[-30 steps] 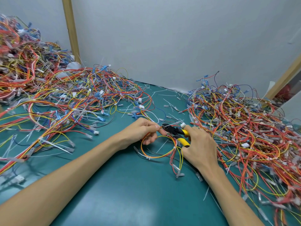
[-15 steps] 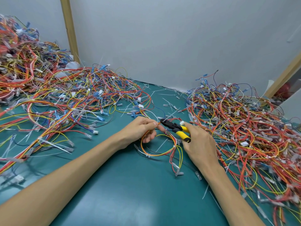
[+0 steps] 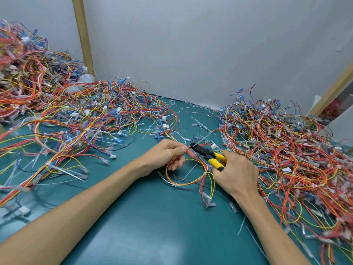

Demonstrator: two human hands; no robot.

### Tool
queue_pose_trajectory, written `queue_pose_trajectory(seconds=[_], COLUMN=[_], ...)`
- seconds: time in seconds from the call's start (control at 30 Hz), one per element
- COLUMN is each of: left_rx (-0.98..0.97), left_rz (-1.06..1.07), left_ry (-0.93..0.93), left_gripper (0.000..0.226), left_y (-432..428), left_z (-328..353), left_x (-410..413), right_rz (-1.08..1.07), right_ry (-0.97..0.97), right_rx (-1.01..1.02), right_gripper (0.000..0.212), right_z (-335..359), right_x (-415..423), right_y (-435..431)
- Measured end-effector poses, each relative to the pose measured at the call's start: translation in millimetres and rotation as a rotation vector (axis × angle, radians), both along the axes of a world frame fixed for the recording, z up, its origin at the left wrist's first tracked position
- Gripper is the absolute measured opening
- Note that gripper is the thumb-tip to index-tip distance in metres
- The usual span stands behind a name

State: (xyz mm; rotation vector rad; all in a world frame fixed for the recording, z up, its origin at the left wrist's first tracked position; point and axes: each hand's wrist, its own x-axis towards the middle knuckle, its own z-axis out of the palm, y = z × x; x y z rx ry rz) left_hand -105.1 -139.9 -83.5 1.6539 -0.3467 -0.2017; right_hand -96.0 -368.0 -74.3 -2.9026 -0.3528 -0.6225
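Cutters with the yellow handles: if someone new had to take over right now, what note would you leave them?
Left hand: pinches the small wire harness, whose loop lies on the green mat.
Right hand: grips the yellow-handled cutters, with the black nose at the wire beside the left fingertips.
Around: left wire pile, right wire pile, loose white cable ties on the mat.
Done: harness picked out and lined up for a snip.
Left: probably make the cut, then put the harness on a pile; I cannot tell which one.
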Motion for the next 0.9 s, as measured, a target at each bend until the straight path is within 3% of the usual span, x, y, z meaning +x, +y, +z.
queue_pose_trajectory(seconds=[0.9], left_rx=[0.018], left_rz=[0.003], left_ry=[0.039], left_gripper=[0.032], left_y=[-0.7], left_z=[2.8], left_x=[-1.4], right_rz=[0.085], right_ry=[0.023], right_rx=[0.036], right_gripper=[0.035], right_z=[-7.3], right_x=[8.3], right_y=[-4.8])
